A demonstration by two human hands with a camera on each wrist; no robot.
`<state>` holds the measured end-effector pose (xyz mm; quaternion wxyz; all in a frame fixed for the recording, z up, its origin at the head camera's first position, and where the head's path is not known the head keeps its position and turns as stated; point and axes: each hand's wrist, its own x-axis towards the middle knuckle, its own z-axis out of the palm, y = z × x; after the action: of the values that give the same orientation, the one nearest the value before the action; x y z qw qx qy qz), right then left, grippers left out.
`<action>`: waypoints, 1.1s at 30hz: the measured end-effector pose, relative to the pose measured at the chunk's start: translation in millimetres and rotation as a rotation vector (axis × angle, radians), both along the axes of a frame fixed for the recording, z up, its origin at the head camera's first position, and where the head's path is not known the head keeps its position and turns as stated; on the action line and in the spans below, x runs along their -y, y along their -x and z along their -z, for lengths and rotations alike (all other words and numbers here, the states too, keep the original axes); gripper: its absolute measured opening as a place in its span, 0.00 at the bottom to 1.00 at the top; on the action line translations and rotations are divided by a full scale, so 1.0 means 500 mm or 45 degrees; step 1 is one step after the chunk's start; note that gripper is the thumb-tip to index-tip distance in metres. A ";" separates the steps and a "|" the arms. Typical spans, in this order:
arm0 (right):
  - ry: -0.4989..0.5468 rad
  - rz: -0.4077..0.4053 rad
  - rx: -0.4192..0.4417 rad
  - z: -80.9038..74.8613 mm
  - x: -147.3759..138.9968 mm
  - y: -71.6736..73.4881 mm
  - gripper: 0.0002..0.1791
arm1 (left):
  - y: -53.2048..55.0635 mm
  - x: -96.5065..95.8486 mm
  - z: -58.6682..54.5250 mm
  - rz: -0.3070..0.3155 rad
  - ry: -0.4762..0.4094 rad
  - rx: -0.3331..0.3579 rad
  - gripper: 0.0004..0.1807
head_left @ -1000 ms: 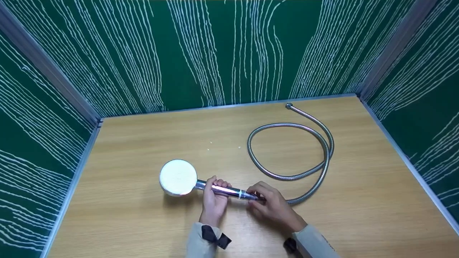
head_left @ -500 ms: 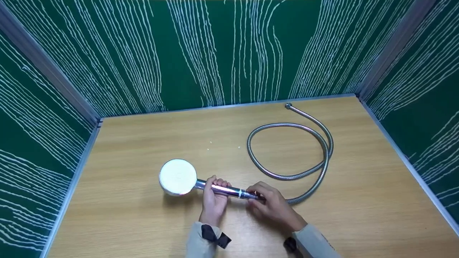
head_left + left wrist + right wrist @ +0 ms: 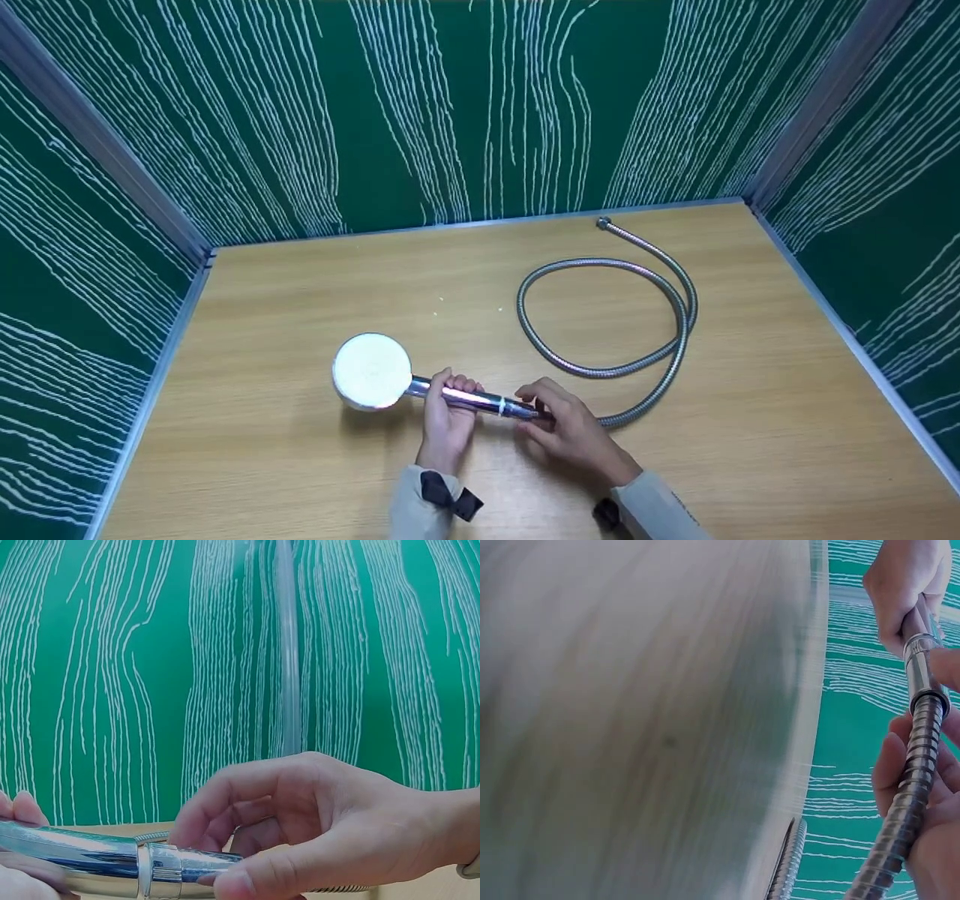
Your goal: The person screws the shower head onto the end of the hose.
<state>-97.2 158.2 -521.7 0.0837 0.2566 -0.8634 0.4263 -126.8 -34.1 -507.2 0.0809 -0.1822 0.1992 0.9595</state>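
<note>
In the head view a hand shower [image 3: 373, 371] with a round, brightly lit white face points left. My left hand [image 3: 448, 435] grips its chrome handle [image 3: 486, 402], palm upward, thumb over the top. At the handle's right end, my right hand [image 3: 574, 435] holds the tapered chrome connector [image 3: 206, 864] between thumb and curled fingers. From the connector runs a ribbed metal shower hose [image 3: 684, 330], which the right wrist view shows entering the connector's collar and passing along the right palm. The hose's threaded part is hidden inside the connector.
The hose loops across the right side of the wooden table [image 3: 300, 300], its free end nut [image 3: 604, 222] near the back edge. Green panels [image 3: 465, 112] with white wavy lines enclose the back and sides. A few small white specks lie mid-table.
The right fingers shift very slightly around the connector. The hand shower, left hand and hose loop keep their places.
</note>
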 end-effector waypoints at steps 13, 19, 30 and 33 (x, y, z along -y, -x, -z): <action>0.024 -0.001 -0.043 0.006 0.001 0.001 0.19 | 0.000 -0.001 0.002 -0.001 -0.011 0.000 0.19; 0.034 -0.010 -0.121 0.012 0.000 0.003 0.18 | 0.001 -0.001 0.003 -0.015 -0.015 0.009 0.19; 0.056 -0.034 -0.170 0.017 -0.001 0.007 0.19 | 0.001 0.000 0.000 -0.010 -0.028 -0.013 0.20; 0.061 -0.034 -0.149 0.014 -0.002 0.006 0.19 | 0.001 0.000 0.000 -0.014 -0.042 -0.014 0.19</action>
<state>-100.3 159.1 -528.9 0.1346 0.2904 -0.8431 0.4322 -127.2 -34.1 -507.0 0.0776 -0.1767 0.1829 0.9640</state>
